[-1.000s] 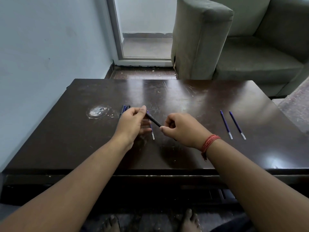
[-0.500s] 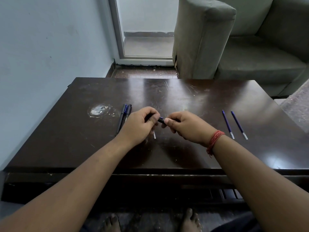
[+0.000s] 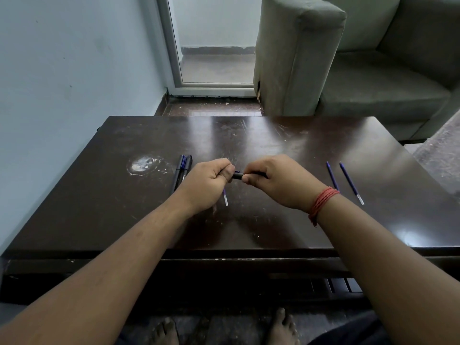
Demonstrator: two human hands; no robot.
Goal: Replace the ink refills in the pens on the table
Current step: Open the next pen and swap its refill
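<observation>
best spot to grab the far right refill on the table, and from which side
Pinch the far right refill around mid-length of its blue shaft, coming straight down from above. It lies flat on the table, pale tip toward you, with a gap to the neighbouring refill, so fingers probably fit either side.

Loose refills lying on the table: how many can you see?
3: two refills lie side by side right of the right hand; a third pokes out below the left hand. More may be hidden.
</observation>
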